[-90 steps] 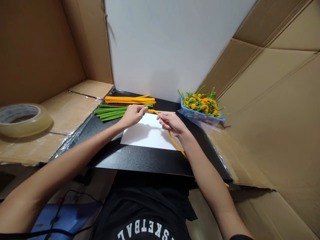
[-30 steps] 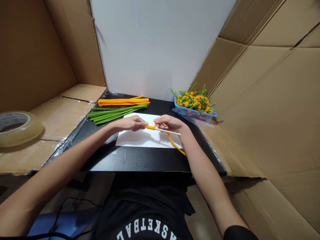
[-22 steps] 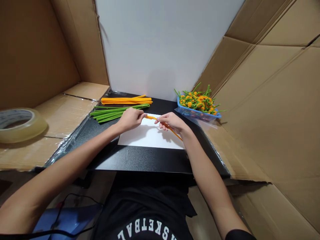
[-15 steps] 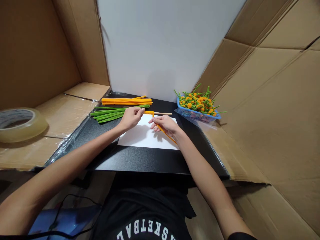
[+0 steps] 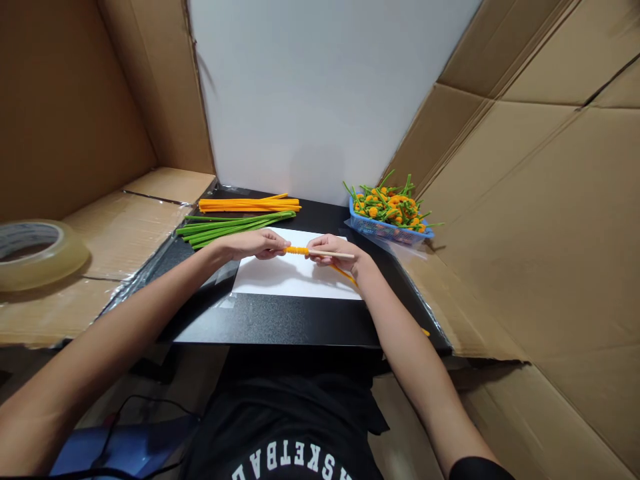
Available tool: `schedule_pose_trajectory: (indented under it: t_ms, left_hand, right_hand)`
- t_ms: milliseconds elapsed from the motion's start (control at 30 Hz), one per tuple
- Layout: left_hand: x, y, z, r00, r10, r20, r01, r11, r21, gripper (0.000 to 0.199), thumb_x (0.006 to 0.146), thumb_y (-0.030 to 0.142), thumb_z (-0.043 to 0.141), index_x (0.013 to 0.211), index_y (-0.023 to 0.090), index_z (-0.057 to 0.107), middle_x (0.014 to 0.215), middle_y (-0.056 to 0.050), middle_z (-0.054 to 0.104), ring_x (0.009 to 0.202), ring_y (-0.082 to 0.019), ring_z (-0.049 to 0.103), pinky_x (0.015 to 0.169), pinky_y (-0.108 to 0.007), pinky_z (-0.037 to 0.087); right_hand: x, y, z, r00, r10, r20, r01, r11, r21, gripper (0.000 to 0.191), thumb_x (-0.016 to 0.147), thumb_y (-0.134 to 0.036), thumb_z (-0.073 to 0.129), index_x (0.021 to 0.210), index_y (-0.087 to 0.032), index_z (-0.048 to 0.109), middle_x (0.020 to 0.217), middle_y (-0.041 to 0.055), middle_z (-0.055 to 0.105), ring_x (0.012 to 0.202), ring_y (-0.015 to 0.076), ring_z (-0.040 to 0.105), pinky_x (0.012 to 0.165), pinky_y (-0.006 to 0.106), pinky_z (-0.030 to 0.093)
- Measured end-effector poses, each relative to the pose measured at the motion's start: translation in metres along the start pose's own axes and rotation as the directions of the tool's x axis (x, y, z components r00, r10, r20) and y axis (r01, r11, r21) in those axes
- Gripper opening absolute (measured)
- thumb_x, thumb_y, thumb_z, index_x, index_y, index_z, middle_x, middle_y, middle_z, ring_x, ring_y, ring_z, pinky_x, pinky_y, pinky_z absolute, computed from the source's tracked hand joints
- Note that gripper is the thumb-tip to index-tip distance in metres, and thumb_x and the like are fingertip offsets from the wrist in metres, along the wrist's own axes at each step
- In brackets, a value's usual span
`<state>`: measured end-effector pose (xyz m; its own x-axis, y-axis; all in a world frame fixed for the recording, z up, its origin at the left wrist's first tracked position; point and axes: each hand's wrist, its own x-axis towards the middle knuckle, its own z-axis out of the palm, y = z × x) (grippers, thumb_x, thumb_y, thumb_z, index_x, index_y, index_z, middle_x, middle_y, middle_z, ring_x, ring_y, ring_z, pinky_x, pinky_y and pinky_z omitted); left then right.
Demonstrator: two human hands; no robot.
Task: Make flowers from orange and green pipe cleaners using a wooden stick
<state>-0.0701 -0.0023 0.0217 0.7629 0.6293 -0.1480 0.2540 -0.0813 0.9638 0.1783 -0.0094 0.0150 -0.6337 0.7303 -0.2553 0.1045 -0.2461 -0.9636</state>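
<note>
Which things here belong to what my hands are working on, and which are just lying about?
Likely in use:
orange stem, wound round wooden stick
orange bundle
green bundle
white sheet underneath
blue basket of orange-and-green pieces

Seemingly just lying about:
tape roll
blue object low down

The place is a small, improvised craft station—whether it sits in a home or a workshop cannot be told. Between the person's left fingers and right fingers, an orange stem coils around a wooden stick. Beyond the left fingers lie orange bundles and green bundles; beyond the right ones, a blue basket holds orange-and-green pieces. Far left of the fingers sits a tape roll. Cardboard walls flank them—a white panel rises beyond, a black tabletop spreads below.
</note>
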Motion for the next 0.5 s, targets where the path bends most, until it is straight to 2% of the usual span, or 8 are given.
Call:
schedule_pose_trajectory:
  t_ms: [133, 267, 367, 433, 500]
  left_hand:
    - [0.0, 0.004, 0.006, 0.995, -0.026, 0.096, 0.016, 0.995, 0.102, 0.038, 0.08, 0.047, 0.064, 0.058, 0.017, 0.054, 0.053, 0.001, 0.037, 0.047, -0.01, 0.027, 0.046, -0.027, 0.02]
    - [0.0, 0.006, 0.008, 0.997, -0.011, 0.077, -0.018, 0.93, 0.366, 0.04, 0.077, 0.046, 0.064, 0.051, 0.018, 0.052, 0.051, 0.0, 0.045, 0.047, -0.011, 0.033, 0.05, -0.027, 0.026]
    - [0.005, -0.001, 0.006, 0.996, 0.072, -0.06, -0.026, 0.824, 0.566, 0.036, 0.079, 0.04, 0.062, 0.051, 0.018, 0.054, 0.05, -0.001, 0.05, 0.048, -0.012, 0.038, 0.053, -0.028, 0.025]
    - [0.009, -0.008, 0.006, 0.966, 0.155, -0.208, 0.02, 0.756, 0.654, 0.033, 0.081, 0.037, 0.058, 0.054, 0.019, 0.059, 0.051, -0.001, 0.052, 0.049, -0.014, 0.04, 0.053, -0.028, 0.022]
    - [0.013, -0.015, 0.008, 0.902, 0.233, -0.364, 0.105, 0.699, 0.707, 0.031, 0.085, 0.037, 0.054, 0.061, 0.019, 0.064, 0.055, -0.003, 0.056, 0.051, -0.015, 0.042, 0.054, -0.029, 0.02]
  right_hand:
    - [-0.006, -0.007, 0.005, 0.999, 0.009, 0.033, -0.004, 0.987, -0.161, 0.025, 0.065, -0.031, 0.081, 0.072, -0.009, 0.071, 0.052, -0.002, 0.057, 0.043, 0.0034, 0.037, 0.041, 0.016, 0.027]
    - [-0.011, -0.011, 0.016, 1.0, -0.001, 0.019, 0.009, 0.915, -0.403, 0.018, 0.068, -0.029, 0.078, 0.071, -0.011, 0.074, 0.053, -0.0018, 0.059, 0.047, 0.0053, 0.043, 0.046, 0.018, 0.032]
    - [-0.009, -0.01, 0.022, 0.982, -0.108, -0.152, -0.008, 0.79, -0.613, 0.009, 0.07, -0.021, 0.073, 0.067, -0.013, 0.075, 0.053, 0.0002, 0.062, 0.048, 0.0069, 0.048, 0.048, 0.019, 0.035]
    - [-0.004, -0.007, 0.024, 0.918, -0.234, -0.32, -0.046, 0.739, -0.672, 0.008, 0.071, -0.016, 0.07, 0.066, -0.013, 0.075, 0.053, 0.0011, 0.064, 0.047, 0.0077, 0.05, 0.047, 0.019, 0.036]
    - [0.001, -0.003, 0.024, 0.839, -0.323, -0.438, -0.061, 0.744, -0.665, 0.01, 0.073, -0.015, 0.068, 0.068, -0.013, 0.076, 0.055, 0.0022, 0.066, 0.046, 0.0086, 0.054, 0.047, 0.019, 0.039]
